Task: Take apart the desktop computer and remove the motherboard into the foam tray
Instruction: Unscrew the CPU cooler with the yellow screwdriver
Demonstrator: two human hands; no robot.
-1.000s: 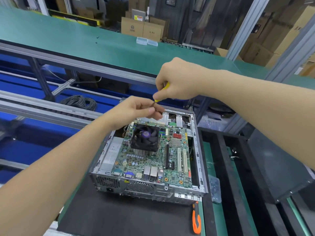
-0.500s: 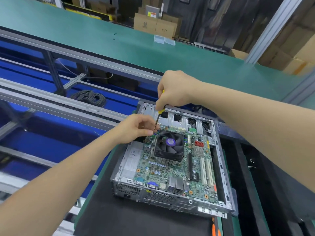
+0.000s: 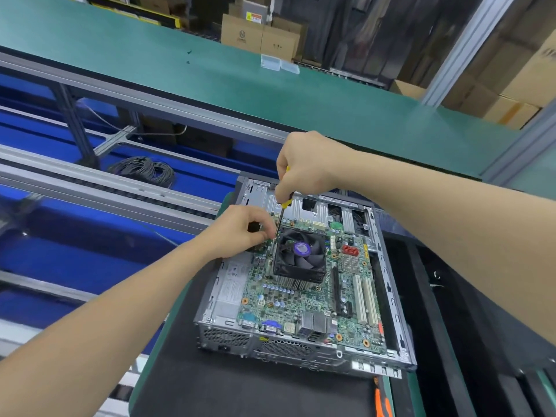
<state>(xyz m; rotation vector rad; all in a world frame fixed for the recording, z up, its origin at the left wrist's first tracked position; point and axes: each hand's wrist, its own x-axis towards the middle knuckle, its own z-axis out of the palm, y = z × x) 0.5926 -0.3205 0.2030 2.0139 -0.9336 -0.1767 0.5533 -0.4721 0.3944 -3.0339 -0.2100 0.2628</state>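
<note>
I log: right hand [image 3: 304, 167] grips screwdriver [image 3: 282, 210], shaft steep, tip beside fan [image 3: 299, 255] on motherboard [image 3: 301, 299]; nearer left hand [image 3: 240, 230] pinches shaft.

Right hand [image 3: 304, 167] fisted above left hand [image 3: 240, 230], whose fingers [image 3: 262, 219] pinch together.

Bare metal case [image 3: 391, 296], matt black mat [image 3: 240, 386].

An electronics workshop on a factory line: a long green-matted table [image 3: 210, 70] on aluminium-profile framing [image 3: 73, 121], roller rails [image 3: 120, 188] over blue lanes, a coil of cable [image 3: 141, 171], stacked cardboard boxes [image 3: 258, 34] behind, and an opened desktop computer [image 3: 228, 335] on a black mat [image 3: 240, 392].
</note>
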